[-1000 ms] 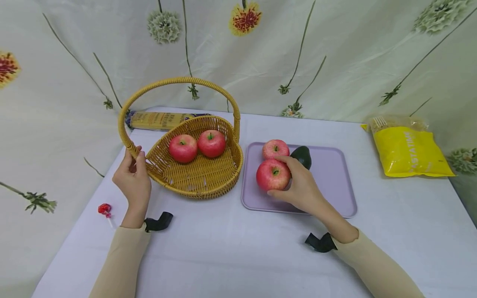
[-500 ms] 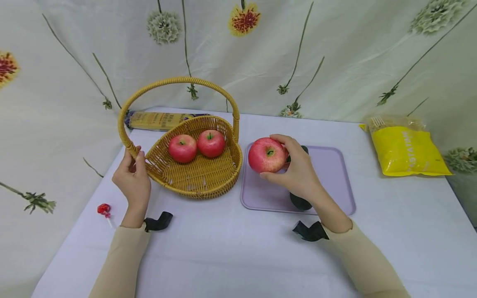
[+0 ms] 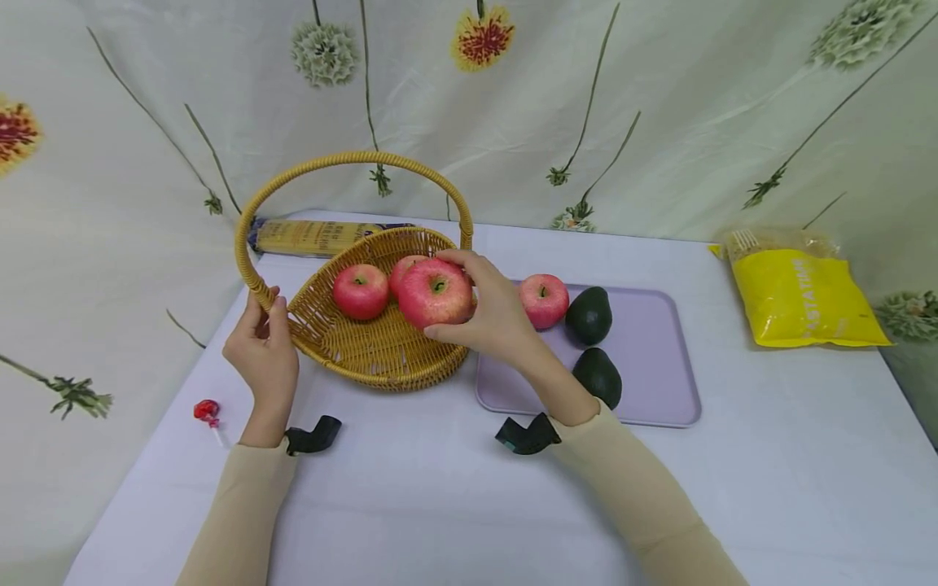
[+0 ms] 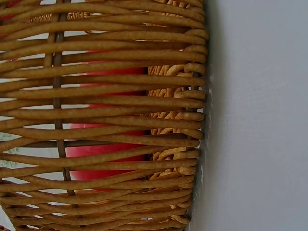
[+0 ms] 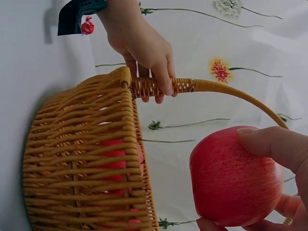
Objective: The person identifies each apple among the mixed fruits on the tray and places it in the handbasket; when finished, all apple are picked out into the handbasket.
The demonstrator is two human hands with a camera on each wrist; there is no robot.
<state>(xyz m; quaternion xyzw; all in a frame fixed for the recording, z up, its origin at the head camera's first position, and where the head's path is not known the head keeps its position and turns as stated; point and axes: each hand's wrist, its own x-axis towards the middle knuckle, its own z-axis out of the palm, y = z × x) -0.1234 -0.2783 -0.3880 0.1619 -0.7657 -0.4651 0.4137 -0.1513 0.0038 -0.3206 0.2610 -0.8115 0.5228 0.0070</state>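
My left hand [image 3: 262,350] grips the base of the arched handle of a wicker basket [image 3: 366,350], on the basket's left side. In my right hand [image 3: 491,309] a red apple [image 3: 434,295] is held between thumb and fingers, over the right part of the basket. The right wrist view has this held apple [image 5: 236,178] higher than the basket rim. Inside the basket lie two more apples, one on the left [image 3: 361,291] in full sight and the other [image 3: 403,270] partly hidden behind the held one. Through the weave, the left wrist view gives red patches of apple [image 4: 108,159].
Right of the basket is a lilac tray [image 3: 659,382] with an apple [image 3: 544,299] and two avocados [image 3: 589,316]. A yellow pasta bag [image 3: 806,297] lies at the far right. Behind the basket is a long noodle packet [image 3: 315,238]; a red lollipop [image 3: 207,410] lies left.
My right hand has lifted the apple off the tray and carried it left over the basket, uncovering the avocados. The left hand has stayed on the handle.
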